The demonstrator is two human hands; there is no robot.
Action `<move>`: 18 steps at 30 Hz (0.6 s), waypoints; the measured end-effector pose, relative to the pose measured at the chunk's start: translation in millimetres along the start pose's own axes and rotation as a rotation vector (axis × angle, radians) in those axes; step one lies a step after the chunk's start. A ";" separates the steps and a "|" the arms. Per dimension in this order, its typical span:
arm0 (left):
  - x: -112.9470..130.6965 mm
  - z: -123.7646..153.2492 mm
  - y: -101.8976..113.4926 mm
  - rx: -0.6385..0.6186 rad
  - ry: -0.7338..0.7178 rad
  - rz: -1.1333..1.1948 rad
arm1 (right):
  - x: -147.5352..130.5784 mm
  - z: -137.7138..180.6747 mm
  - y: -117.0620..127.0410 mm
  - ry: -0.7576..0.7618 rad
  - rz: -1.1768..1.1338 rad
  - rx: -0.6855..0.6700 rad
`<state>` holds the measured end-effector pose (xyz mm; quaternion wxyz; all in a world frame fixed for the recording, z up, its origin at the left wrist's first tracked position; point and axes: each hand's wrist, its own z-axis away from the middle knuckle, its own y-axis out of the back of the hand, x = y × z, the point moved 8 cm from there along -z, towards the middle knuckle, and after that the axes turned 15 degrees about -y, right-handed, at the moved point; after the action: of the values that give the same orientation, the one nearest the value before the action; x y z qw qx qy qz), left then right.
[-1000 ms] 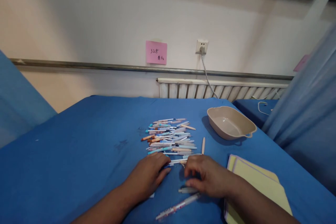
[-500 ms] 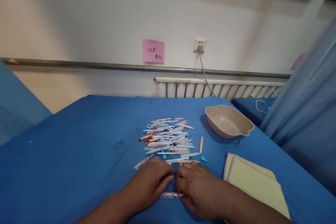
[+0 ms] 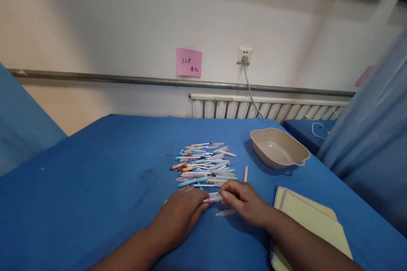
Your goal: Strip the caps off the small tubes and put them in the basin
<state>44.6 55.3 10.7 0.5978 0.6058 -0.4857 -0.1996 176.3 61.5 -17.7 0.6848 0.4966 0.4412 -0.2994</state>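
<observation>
Blue cloth-covered table (image 3: 95, 169) bears a heap of slim multicoloured plastic pens (image 3: 206, 167) at frame centre, just below which left hand (image 3: 182, 207) and right hand (image 3: 243, 201) pinch opposite ends of one pink-and-white plastic pen (image 3: 213, 198), apparently steadying it.

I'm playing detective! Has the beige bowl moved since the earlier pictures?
No, the beige bowl sits in the same place relative to the wall socket.

My left hand (image 3: 182, 214) hides one end of the pen (image 3: 214, 198) | my right hand (image 3: 243, 201) covers the other | my forearm (image 3: 299, 243) masks part of the yellow cloths (image 3: 318, 218)
</observation>
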 end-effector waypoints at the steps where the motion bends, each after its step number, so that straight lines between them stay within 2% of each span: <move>1: -0.1 0.1 1.9 0.021 0.001 -0.001 | 2.2 -1.1 -1.7 -0.014 -0.040 -0.021; 3: 0.3 0.4 3.4 0.043 0.003 -0.009 | 5.8 -2.7 -7.2 -0.043 -0.127 -0.069; 7: 0.8 0.2 -1.1 -0.004 0.017 -0.045 | 8.3 -4.5 -14.0 -0.059 -0.255 -0.088; 13: -3.6 -0.3 -6.5 -0.076 0.057 -0.037 | 5.9 -2.9 -8.7 -0.031 -0.342 -0.048; 18: -3.3 -0.6 -8.9 -0.083 0.035 -0.048 | 12.9 -5.9 -16.7 -0.101 -0.331 -0.126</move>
<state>46.7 56.7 1.6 0.6259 0.5952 -0.4517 -0.2235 165.9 62.0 -37.0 0.6773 0.3577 0.5000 -0.4042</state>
